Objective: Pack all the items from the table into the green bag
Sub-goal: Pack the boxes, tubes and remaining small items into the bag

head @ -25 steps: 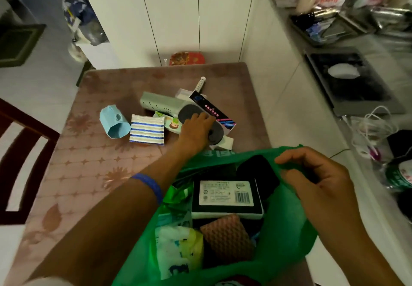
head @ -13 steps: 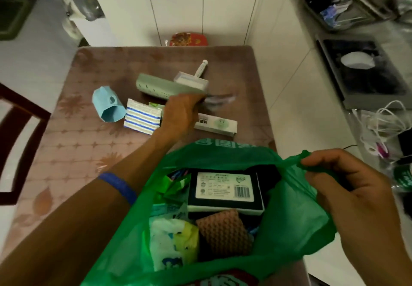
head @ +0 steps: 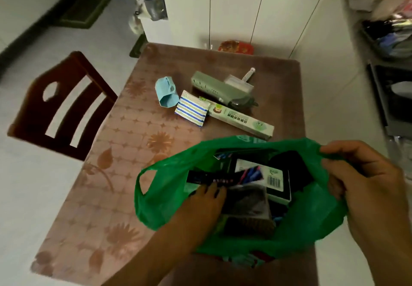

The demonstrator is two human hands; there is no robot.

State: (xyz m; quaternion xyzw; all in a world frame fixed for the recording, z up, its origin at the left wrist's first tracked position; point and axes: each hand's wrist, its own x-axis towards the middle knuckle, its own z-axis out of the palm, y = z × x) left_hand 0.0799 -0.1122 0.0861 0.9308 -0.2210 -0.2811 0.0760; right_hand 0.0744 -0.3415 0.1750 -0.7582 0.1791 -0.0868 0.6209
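Observation:
The green bag [head: 162, 198] stands open at the table's near edge, with several boxes and packets inside. My left hand [head: 200, 207] reaches into it, fingers closed on a long black box [head: 209, 179] with coloured print that lies across the top of the contents. My right hand [head: 367, 185] grips the bag's right rim and holds it open. On the table [head: 107, 174] beyond the bag lie a light blue cup [head: 166, 92], a blue-striped packet [head: 192, 111], a long green-and-white box [head: 240, 118], a grey-green power strip [head: 220, 89] and a small clear brush [head: 242, 79].
A dark wooden chair [head: 60, 107] stands at the table's left side. White cabinet doors [head: 234, 6] rise behind the table, with a red packet [head: 236, 47] at their foot. A cluttered counter [head: 392, 40] runs along the right.
My left hand lifted the black box off the pile on the table and carried it back into the bag. The right hand stayed on the bag's rim.

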